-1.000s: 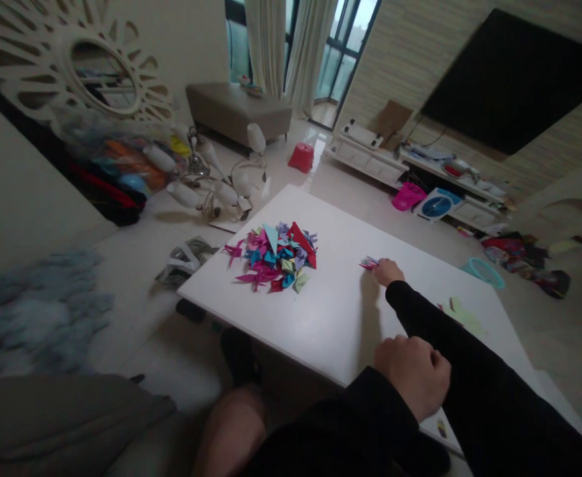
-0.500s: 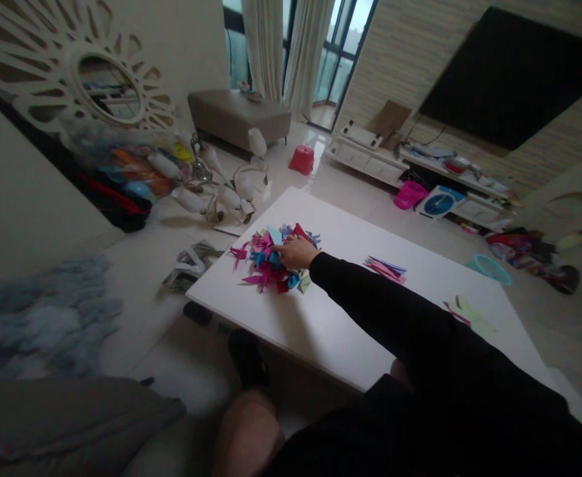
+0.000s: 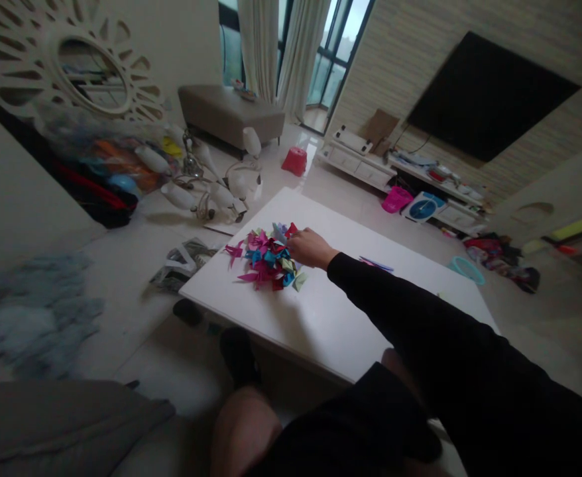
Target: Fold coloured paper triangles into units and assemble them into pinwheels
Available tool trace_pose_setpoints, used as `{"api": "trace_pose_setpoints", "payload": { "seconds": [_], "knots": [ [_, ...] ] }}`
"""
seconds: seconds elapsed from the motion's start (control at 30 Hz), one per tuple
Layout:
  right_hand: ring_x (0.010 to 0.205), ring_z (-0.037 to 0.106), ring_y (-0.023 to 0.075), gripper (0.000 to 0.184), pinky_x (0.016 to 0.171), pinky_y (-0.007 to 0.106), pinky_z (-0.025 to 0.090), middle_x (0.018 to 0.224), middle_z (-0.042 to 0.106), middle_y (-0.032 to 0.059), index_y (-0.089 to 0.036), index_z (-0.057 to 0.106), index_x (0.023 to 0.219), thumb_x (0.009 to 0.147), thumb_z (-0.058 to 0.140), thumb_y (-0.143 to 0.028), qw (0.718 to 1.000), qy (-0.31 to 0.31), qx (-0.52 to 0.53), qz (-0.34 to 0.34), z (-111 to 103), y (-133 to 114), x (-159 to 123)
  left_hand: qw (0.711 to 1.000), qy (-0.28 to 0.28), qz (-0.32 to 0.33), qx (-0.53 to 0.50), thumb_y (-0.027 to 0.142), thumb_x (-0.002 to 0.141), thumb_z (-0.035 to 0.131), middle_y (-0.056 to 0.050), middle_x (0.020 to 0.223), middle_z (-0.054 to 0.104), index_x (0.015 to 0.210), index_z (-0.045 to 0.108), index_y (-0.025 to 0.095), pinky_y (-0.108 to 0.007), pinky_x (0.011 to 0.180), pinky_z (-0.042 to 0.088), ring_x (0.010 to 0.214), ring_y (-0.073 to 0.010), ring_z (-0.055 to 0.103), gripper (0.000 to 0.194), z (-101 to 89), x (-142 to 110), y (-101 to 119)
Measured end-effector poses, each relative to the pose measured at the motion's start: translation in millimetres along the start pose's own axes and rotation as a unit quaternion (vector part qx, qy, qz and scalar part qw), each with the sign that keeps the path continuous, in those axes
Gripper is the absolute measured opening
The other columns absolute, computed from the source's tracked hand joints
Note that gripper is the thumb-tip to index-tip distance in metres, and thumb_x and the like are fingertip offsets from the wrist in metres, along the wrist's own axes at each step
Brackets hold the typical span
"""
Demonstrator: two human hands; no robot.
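Living room, dim light. Round mirror upper left, grey bench upper centre, dark television upper right, red stool on the floor above the white table.

From my remote seat I find the heap of folded paper on the table, left of centre in the frame: magenta, blue, red and pale green pieces, overlapping.

Right hand, reaching in from lower right under a black sleeve, is at the heap's upper right edge. Fingers curled inward; I cannot tell whether they grip a piece. Half a second earlier the hand lay further into the heap with a finger stretched out; since then it has drawn to the right.

Blue and purple strips show right of centre, above the sleeve. The pink ones seen with them earlier are now out of sight.

Bare skin low, right of centre, partly covered by the sleeve. I cannot say whether it is the left hand, nor read that hand's state.
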State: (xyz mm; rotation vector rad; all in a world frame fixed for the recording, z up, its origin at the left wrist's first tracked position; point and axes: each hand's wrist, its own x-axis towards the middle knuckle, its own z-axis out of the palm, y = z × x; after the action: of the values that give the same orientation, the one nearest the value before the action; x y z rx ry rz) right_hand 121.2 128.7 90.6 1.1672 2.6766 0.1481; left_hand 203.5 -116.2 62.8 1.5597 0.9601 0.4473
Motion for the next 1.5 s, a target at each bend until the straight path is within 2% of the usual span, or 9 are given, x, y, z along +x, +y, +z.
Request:
{"api": "trace_pose_setpoints", "payload": {
  "seconds": [0.13,0.23,0.33,0.43,0.53,0.7,0.9,1.1,1.5],
  "knots": [
    [0.090,0.069,0.0240,0.022,0.088,0.035,0.045,0.094,0.077,0.0115,-0.018,0.075,0.093,0.091,0.053,-0.021,0.994,0.051,0.067,0.068,-14.6,32.3,-94.3,0.975,-0.081,0.088,0.186,0.033,0.085,0.057,-0.020,0.100,0.074,0.103,0.076,0.013,-0.044,0.077,0.056,0.095,-0.0340,0.071,0.033,-17.6,-6.2,18.9],
    [0.079,0.070,0.0231,0.018,0.080,0.036,0.051,0.086,0.077,0.0068,-0.022,0.075,0.091,0.088,0.057,-0.025,0.950,0.153,0.190,0.195,13.2,46.4,-192.6,0.968,-0.061,0.096,0.223,0.034,0.087,0.050,-0.021,0.104,0.074,0.105,0.075,0.012,-0.044,0.080,0.057,0.097,-0.0328,0.071,0.037,-26.2,-13.8,25.8],
    [0.073,0.071,0.0256,0.026,0.074,0.042,0.056,0.083,0.077,0.0065,-0.023,0.075,0.100,0.082,0.068,-0.040,0.832,0.278,0.315,0.362,65.2,34.4,-278.9,0.972,-0.027,0.083,0.218,0.034,0.088,0.049,-0.021,0.102,0.074,0.102,0.075,0.011,-0.044,0.082,0.056,0.098,-0.0336,0.071,0.037,-25.2,-17.3,28.7],
    [0.073,0.074,0.0280,0.038,0.070,0.044,0.059,0.082,0.078,0.0096,-0.019,0.076,0.097,0.073,0.078,-0.049,0.662,0.375,0.436,0.480,108.0,4.2,-323.5,0.976,0.020,0.053,0.208,0.034,0.090,0.047,-0.022,0.103,0.074,0.107,0.073,0.010,-0.043,0.085,0.056,0.099,-0.0331,0.071,0.039,-21.2,-13.7,29.5],
    [0.075,0.074,0.0269,0.037,0.069,0.041,0.059,0.082,0.078,0.0096,-0.018,0.076,0.094,0.071,0.083,-0.046,0.562,0.435,0.498,0.497,116.3,-21.7,-328.4,0.982,0.055,-0.007,0.180,0.039,0.095,0.043,-0.024,0.106,0.073,0.105,0.072,0.009,-0.044,0.088,0.054,0.102,-0.0350,0.070,0.043,-21.9,-2.8,29.1],
    [0.081,0.071,0.0214,0.020,0.079,0.038,0.058,0.086,0.077,0.0051,-0.022,0.076,0.089,0.078,0.081,-0.037,0.561,0.494,0.527,0.404,87.6,-28.9,-316.7,0.996,0.060,0.015,-0.057,0.038,0.092,0.058,-0.018,0.108,0.073,0.108,0.067,0.012,-0.038,0.091,0.053,0.103,-0.0280,0.069,0.032,-25.9,30.5,23.8],
    [0.084,0.067,0.0192,0.016,0.085,0.038,0.054,0.086,0.075,0.0030,-0.022,0.077,0.083,0.076,0.084,-0.033,0.490,0.521,0.583,0.385,84.0,-28.0,-331.2,0.924,0.038,0.036,-0.380,0.035,0.076,0.081,-0.010,0.092,0.073,0.101,0.066,0.012,-0.034,0.082,0.056,0.084,-0.0183,0.069,0.037,-11.1,59.7,23.0],
    [0.076,0.065,0.0168,0.024,0.079,0.036,0.053,0.077,0.073,0.0010,-0.021,0.072,0.070,0.066,0.091,-0.037,0.382,0.509,0.677,0.369,80.5,-30.3,-349.7,0.919,-0.011,0.067,-0.389,0.037,0.079,0.078,-0.013,0.084,0.077,0.100,0.066,0.011,-0.036,0.082,0.056,0.082,-0.0225,0.073,0.035,5.4,53.6,39.0],
    [0.075,0.063,0.0141,0.026,0.066,0.028,0.047,0.082,0.071,-0.0015,-0.023,0.070,0.081,0.069,0.087,-0.038,0.354,0.540,0.654,0.394,77.8,-19.5,-361.6,0.917,0.024,0.044,-0.395,0.035,0.067,0.087,-0.005,0.076,0.074,0.090,0.070,0.013,-0.028,0.071,0.054,0.067,-0.0125,0.065,0.036,15.7,53.7,31.9]
  ]
}}
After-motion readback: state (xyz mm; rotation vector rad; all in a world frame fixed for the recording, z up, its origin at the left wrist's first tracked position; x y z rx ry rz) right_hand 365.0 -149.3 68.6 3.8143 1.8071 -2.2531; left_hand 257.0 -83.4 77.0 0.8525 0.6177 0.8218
